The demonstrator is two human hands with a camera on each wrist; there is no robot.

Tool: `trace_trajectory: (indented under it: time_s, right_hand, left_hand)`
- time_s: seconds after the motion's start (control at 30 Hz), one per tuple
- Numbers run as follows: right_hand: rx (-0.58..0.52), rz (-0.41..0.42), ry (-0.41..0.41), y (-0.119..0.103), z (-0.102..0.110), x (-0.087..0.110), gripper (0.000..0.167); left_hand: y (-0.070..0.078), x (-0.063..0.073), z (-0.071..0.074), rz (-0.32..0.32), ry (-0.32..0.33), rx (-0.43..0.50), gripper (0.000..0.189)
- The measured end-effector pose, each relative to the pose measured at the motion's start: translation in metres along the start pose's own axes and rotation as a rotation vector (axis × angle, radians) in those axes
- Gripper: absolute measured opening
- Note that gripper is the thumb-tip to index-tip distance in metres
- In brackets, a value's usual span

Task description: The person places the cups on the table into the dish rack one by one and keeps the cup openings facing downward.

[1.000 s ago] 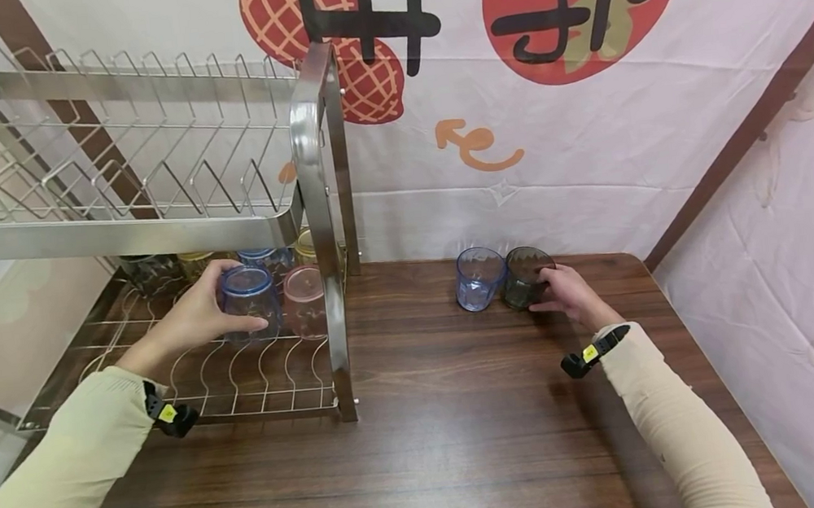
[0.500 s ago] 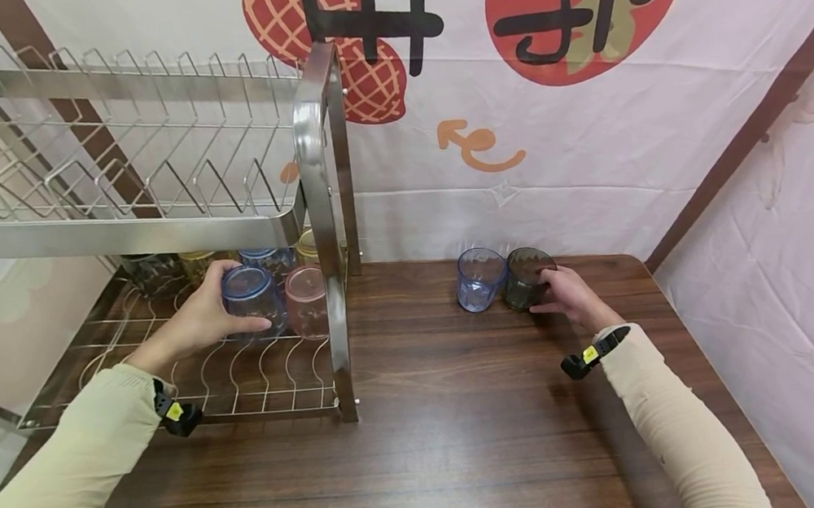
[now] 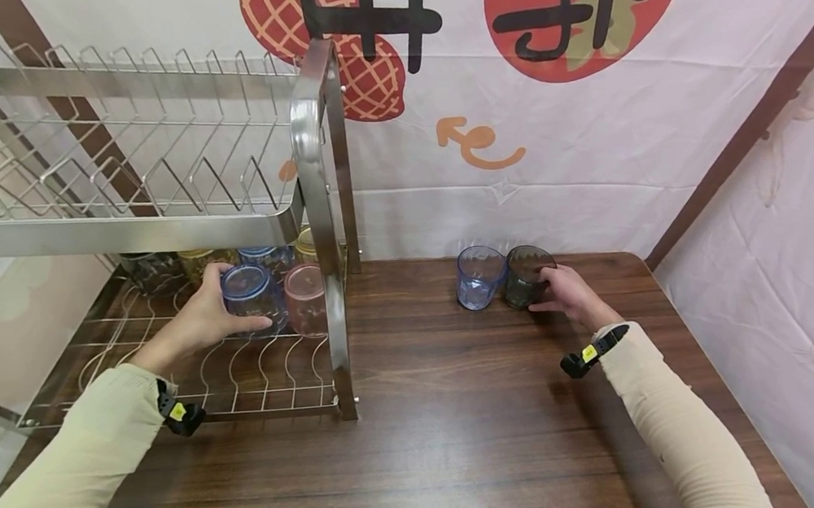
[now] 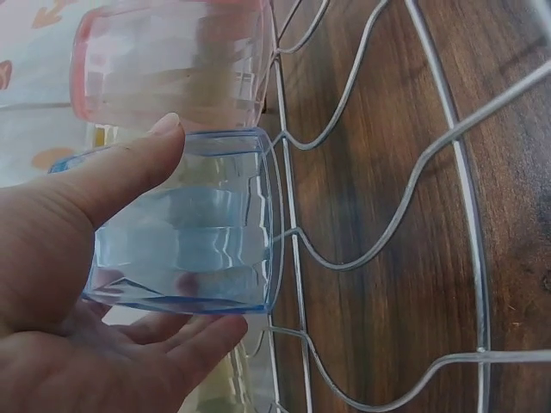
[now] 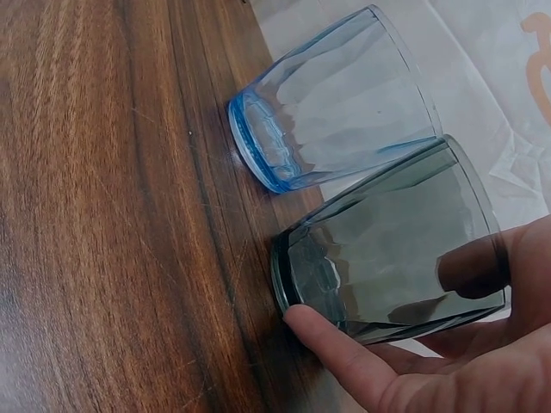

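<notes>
My left hand [image 3: 200,316] holds an upside-down clear blue cup [image 4: 181,224] on the lower level of the wire rack, thumb on one side and fingers on the other. A pink cup [image 3: 306,300], also upside down, stands just right of it. Over on the table, my right hand [image 3: 568,296] grips a smoky grey-green cup [image 5: 387,258] that stands upright. One finger reaches down to its base in the right wrist view. Close against this cup, on its left, is an upright blue cup [image 3: 479,278].
The two-tier metal dish rack [image 3: 339,318] fills the left side, its upper tier above my left hand. Behind the held cup are another blue cup [image 3: 268,261], yellow cups [image 3: 202,264] and a dark cup [image 3: 153,272]. A printed cloth [image 3: 418,220] hangs behind the wooden table [image 3: 440,447].
My left hand and wrist have shifted slightly to the right, and the blue cup in it has moved a little closer to the pink one. The right hand stays put on the grey-green cup.
</notes>
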State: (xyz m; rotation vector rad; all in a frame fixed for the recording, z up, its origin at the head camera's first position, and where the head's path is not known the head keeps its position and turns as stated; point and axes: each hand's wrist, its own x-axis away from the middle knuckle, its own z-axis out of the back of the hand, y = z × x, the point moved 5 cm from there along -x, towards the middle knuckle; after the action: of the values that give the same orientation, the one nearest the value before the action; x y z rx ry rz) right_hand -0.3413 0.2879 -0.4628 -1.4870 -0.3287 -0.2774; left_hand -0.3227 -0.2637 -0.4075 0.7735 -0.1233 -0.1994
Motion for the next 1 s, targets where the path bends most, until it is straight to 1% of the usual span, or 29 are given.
trace_trajectory:
  time_s: [0.17,0.27,0.43,0.6,0.7,0.83,1.0]
  right_hand:
    - [0.015,-0.011,0.007,0.0003,0.0003,0.0002,0.053]
    - [0.012,-0.013,0.003,0.0002,-0.0001,0.0007,0.056]
    - [-0.006,-0.014,-0.010,0.0003,-0.0018,0.0007,0.059]
    - [-0.020,0.009,-0.026,-0.0017,-0.0014,0.0044,0.057]
    - [-0.017,0.013,-0.024,-0.0013,-0.0010,0.0043,0.053]
    - [-0.011,-0.013,0.004,0.0000,-0.0022,0.0019,0.050]
    - [-0.011,-0.025,0.013,-0.0003,-0.0010,0.0005,0.055]
  left_hand:
    - [-0.0004,0.0024,-0.0022,-0.016,0.017,0.003,0.106]
    - [-0.0007,0.0032,-0.0037,-0.015,0.028,0.010,0.105]
    - [-0.0003,0.0039,-0.0034,-0.015,0.028,0.014,0.104]
    - [0.0003,0.0042,-0.0018,-0.027,0.004,0.028,0.102]
    - [0.0004,0.0049,-0.0014,-0.013,-0.022,0.027,0.102]
    - [-0.0001,0.0056,0.0001,0.010,-0.045,0.012,0.103]
    - [0.0013,0.0061,0.0027,0.008,-0.048,0.004,0.105]
